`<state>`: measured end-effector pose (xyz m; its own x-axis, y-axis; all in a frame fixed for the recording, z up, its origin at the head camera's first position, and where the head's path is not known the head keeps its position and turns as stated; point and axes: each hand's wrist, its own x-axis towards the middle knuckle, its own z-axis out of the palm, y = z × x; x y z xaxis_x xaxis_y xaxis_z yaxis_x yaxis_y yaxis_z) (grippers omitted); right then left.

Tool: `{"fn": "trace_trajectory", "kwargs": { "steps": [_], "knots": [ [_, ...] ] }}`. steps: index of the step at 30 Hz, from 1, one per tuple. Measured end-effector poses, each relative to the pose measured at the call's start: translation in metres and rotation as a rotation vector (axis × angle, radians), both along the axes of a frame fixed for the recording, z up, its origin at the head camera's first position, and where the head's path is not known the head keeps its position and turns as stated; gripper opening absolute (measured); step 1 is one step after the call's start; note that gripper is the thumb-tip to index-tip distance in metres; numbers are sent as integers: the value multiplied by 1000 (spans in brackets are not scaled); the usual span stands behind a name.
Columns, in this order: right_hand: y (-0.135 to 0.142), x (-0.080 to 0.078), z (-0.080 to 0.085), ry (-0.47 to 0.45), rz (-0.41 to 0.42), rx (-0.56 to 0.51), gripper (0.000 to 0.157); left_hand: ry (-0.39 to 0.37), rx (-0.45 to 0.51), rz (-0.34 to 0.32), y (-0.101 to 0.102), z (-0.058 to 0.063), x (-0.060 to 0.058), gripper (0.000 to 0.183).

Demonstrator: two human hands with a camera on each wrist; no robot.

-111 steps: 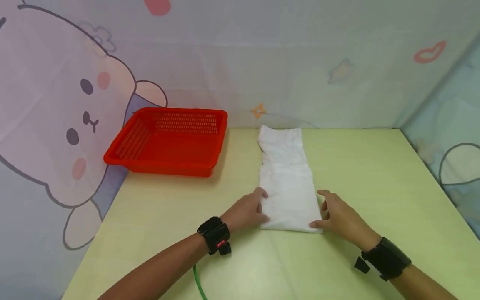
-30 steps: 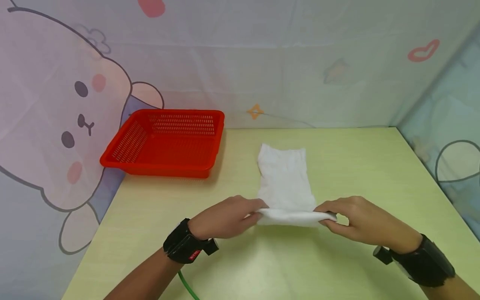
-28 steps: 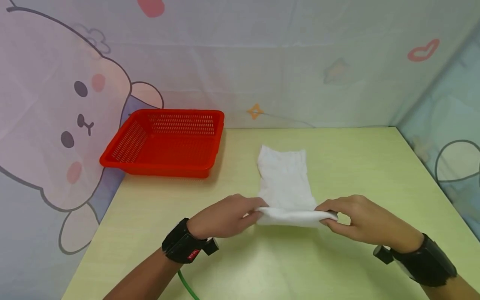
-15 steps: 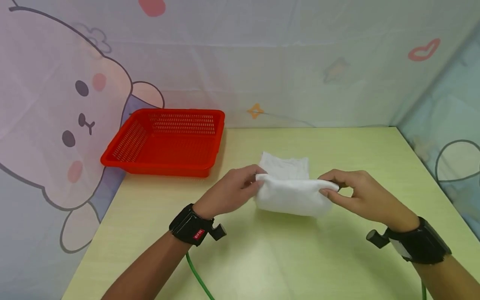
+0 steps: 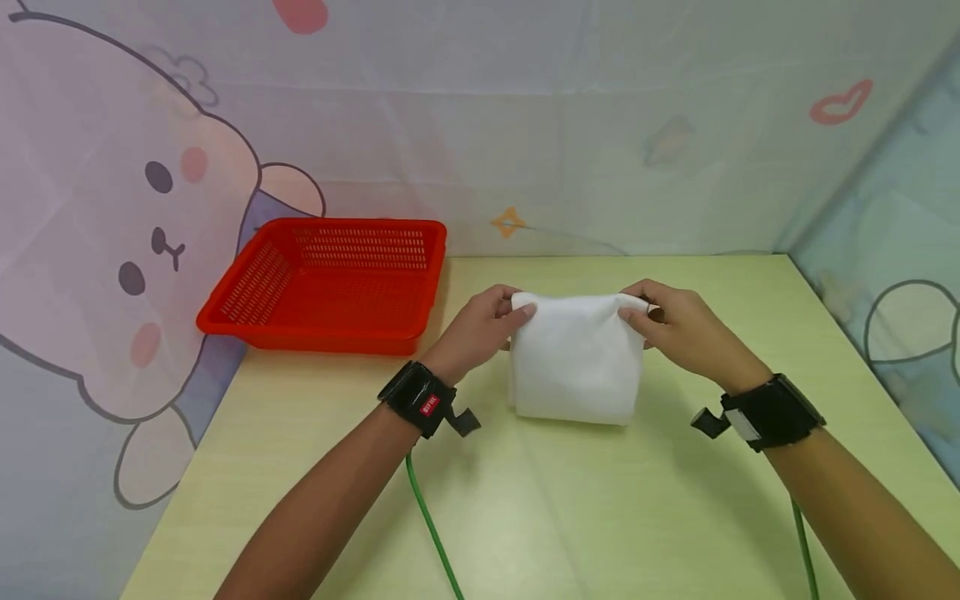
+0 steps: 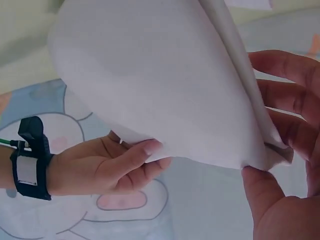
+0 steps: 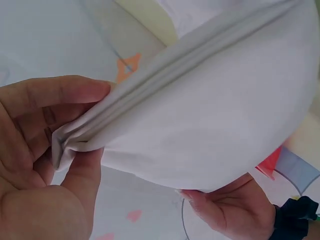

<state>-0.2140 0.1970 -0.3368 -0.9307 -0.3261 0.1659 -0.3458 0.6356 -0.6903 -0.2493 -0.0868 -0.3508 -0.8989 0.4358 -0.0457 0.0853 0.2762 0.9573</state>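
Observation:
A white folded cloth [image 5: 577, 362] stands raised between the two hands over the table, its broad face toward me. My left hand [image 5: 477, 327] pinches its upper left corner, thumb in front and fingers behind. At the upper right corner my right hand [image 5: 681, 332] pinches it likewise. Several stacked layers of the cloth [image 7: 200, 105] show along the held edge in the right wrist view. In the left wrist view the fingers [image 6: 287, 70] spread along the back of the layers. The far part of the cloth is hidden behind the raised panel in the head view.
A red plastic basket [image 5: 311, 342] with slotted sides stands at the back left of the pale yellow-green table [image 5: 600, 517]. A printed curtain [image 5: 562, 150] hangs behind the table. Green cables [image 5: 431, 517] run from the black wrist straps.
Both hands have gripped the cloth's near end, lifted it and carried it away from me toward the back. The flat far part, visible before, is now covered by the raised panel.

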Motion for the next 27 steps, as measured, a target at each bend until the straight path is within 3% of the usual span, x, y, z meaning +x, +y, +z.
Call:
{"fn": "trace_trajectory", "kwargs": {
  "steps": [10,15,21,27],
  "knots": [
    [-2,-36,-17,-105,-37,-19,30,-156,12,55,10,-26,-25,50],
    [1,-46,-27,-149,-70,-8,29,-205,45,37,16,-38,-34,74],
    [4,-59,-43,-172,-87,5,31,-103,-8,13,21,-52,-42,83],
    [2,-71,-60,-156,-118,53,31,-22,-121,-2,25,-63,-48,62]
  ]
}}
